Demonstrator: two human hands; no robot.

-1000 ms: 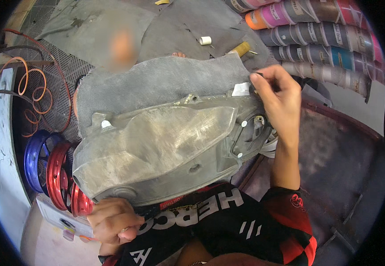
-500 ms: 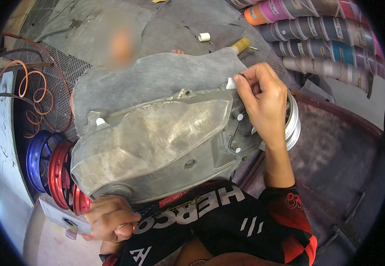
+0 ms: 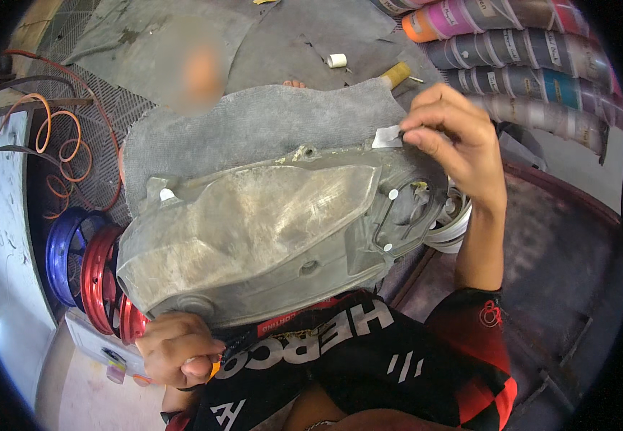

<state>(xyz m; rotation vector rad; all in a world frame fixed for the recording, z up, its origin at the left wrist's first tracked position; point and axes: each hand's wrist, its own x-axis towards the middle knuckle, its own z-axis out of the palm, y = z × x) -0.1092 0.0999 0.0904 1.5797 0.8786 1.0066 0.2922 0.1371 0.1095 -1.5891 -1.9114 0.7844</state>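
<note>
A large grey metal engine side cover [image 3: 254, 230] lies slanted across my lap. White tape dots mark its holes, and a short strip of white tape [image 3: 387, 137] stands at its upper right edge. My right hand [image 3: 458, 136] is beside that strip, thumb and fingers pinched on a small thin dark piece that I cannot identify. The fingertips meet or nearly meet the strip's right end. At the cover's lower left end my left hand [image 3: 179, 350] is curled closed. Something orange-yellow [image 3: 216, 369] shows by its thumb, mostly hidden.
Blue [image 3: 67, 251] and red [image 3: 99, 284] wheel rims stand at left, below a coiled orange hose [image 3: 60, 154]. A grey cloth [image 3: 254, 118] lies beyond the cover. Farther off are a white tape roll [image 3: 336, 60] and a yellowish roll [image 3: 397, 74]. Stacked cups [image 3: 519, 50] lie upper right; a pale rim [image 3: 451, 230] is below.
My right hand has moved right from the cover's edge, leaving the white strip and the cover's round opening more exposed. My left hand stays almost in place.
</note>
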